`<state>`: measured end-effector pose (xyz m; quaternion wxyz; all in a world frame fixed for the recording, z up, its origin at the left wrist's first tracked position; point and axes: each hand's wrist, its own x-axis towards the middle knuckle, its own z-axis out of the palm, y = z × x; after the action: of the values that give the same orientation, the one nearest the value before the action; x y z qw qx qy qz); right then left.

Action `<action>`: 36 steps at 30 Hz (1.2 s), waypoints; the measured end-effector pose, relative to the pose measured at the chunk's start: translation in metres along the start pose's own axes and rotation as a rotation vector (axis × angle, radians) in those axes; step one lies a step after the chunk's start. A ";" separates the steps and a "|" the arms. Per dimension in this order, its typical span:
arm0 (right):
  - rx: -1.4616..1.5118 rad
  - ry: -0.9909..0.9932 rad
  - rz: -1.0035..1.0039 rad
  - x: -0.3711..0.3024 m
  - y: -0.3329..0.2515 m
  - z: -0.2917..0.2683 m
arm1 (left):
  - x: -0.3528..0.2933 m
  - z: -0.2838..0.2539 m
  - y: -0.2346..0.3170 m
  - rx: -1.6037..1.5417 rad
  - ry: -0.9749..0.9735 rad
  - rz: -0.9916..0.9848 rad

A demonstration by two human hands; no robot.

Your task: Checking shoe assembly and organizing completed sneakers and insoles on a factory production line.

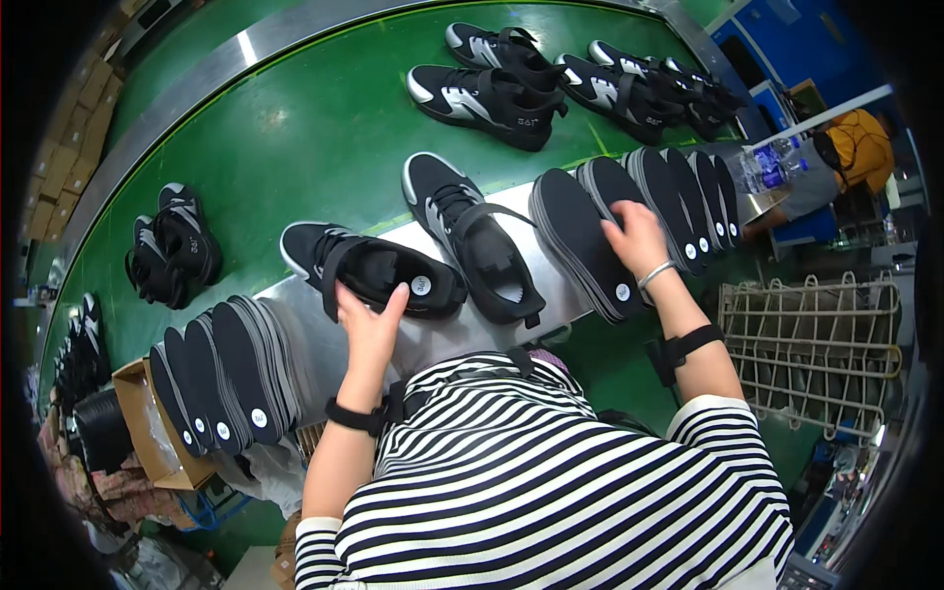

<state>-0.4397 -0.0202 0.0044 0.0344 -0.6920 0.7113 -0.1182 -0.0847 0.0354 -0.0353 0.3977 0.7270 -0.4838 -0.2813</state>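
Note:
My left hand (369, 320) grips the side of a black-and-silver sneaker (320, 246), its thumb inside the opening beside a white round label on the insole. Just to the right, a second sneaker (442, 192) lies on the metal ledge with a strap over its opening; a pale patch shows in its heel. My right hand (637, 239) is at the stacks of black insoles, thumb and fingers apart, over the edge of the second stack (605, 182). Beside it lies the nearest insole stack (575, 231), with a white round label at its heel end.
More insole stacks (256, 364) lie to the left on the metal ledge (393, 344), others (678, 192) to the right. Paired sneakers (482, 103) stand on the green surface (315, 128). An open cardboard box (157, 433) is at lower left, a wire rack (811, 354) at right.

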 end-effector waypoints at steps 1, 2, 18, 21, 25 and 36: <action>-0.099 -0.057 0.120 -0.001 0.017 0.005 | 0.005 0.000 0.000 0.008 0.014 -0.006; -0.151 -0.130 0.233 -0.003 0.027 0.008 | 0.012 0.000 -0.004 -0.094 -0.048 0.008; -0.185 0.167 0.101 0.002 0.040 -0.029 | 0.003 -0.022 0.098 0.045 -0.296 0.370; 0.215 0.248 0.094 0.009 0.009 -0.053 | 0.005 0.045 0.097 0.222 -0.379 0.560; 1.156 -0.410 0.310 0.003 -0.053 -0.081 | 0.020 0.069 0.080 0.243 -0.275 0.702; 0.832 -0.657 -0.212 -0.048 -0.107 -0.135 | 0.028 0.077 0.077 -0.140 -0.210 0.399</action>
<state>-0.3625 0.0427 0.1531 0.5143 -0.6884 0.4823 -0.1701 -0.1722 -0.0306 -0.0112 0.4425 0.5543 -0.6360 -0.3040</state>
